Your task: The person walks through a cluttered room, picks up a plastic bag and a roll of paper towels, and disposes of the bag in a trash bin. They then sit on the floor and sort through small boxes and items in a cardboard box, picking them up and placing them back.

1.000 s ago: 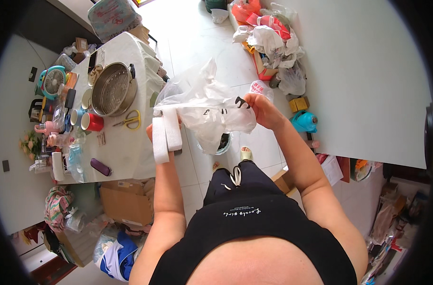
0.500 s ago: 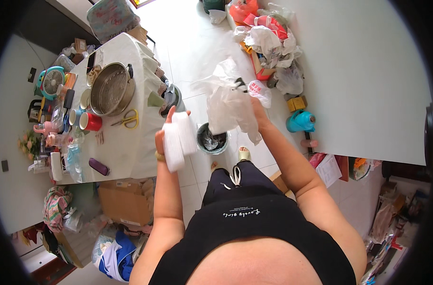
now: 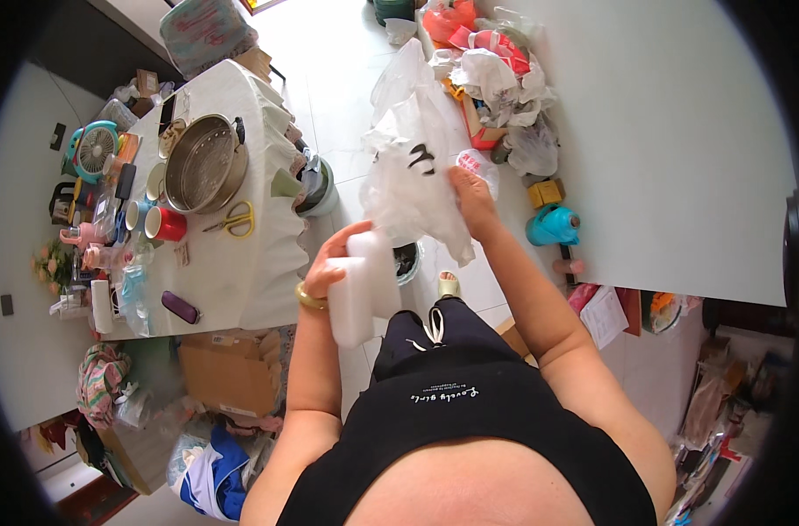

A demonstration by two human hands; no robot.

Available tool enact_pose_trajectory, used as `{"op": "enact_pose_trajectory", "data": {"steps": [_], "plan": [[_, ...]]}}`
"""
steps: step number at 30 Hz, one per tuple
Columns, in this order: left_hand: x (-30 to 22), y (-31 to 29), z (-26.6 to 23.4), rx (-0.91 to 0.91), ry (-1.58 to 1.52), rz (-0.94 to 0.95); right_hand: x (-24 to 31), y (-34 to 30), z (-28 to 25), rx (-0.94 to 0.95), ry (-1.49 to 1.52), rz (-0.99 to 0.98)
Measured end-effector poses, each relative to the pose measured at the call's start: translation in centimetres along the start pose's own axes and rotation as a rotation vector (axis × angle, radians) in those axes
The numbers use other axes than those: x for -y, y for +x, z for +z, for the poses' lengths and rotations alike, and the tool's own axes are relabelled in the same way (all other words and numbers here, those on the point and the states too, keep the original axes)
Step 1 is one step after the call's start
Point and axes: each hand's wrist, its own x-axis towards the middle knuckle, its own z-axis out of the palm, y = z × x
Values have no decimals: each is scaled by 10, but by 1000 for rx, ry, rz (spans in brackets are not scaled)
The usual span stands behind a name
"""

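Observation:
Two white, block-like oblong pieces (image 3: 352, 302) sit in my left hand (image 3: 326, 270), whose fingers wrap round their upper side. Whether they are sponges or plastic boxes I cannot tell. A crumpled white plastic bag (image 3: 406, 188) with black marks hangs from my right hand (image 3: 475, 203), gripped at its right edge. The bag's lower left side comes up against the fingertips of my left hand. Under the bag is a small bin (image 3: 407, 261) with a dark liner, now partly hidden.
To the left, a cloth-covered table (image 3: 242, 294) bears a round metal pan (image 3: 208, 164), yellow-handled scissors (image 3: 239, 220) and a red mug (image 3: 166, 224). A bin (image 3: 322, 193) stands beside it. On the right are piled plastic bags (image 3: 496, 83) and a blue jug (image 3: 554, 225).
My left hand has moved right and slightly down with the white pieces, toward the bag. The bag has spread upward and taller, covering more of the small bin.

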Motion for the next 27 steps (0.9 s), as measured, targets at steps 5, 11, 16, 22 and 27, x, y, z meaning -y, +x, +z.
{"op": "enact_pose_trajectory", "data": {"steps": [5,11,16,22,27], "plan": [[-23,-3,22,121,324,-36,-17,12,-24,-75,211,4],[-43,-12,44,52,926,-41,41,0,-8,-36,13,93],[-46,-4,52,110,1125,31,53,9,-7,302,3,210],[-36,-12,42,41,1215,64,36,17,-18,141,106,91],[-27,-30,11,-132,961,-11,59,15,-20,-19,376,-60]]}}
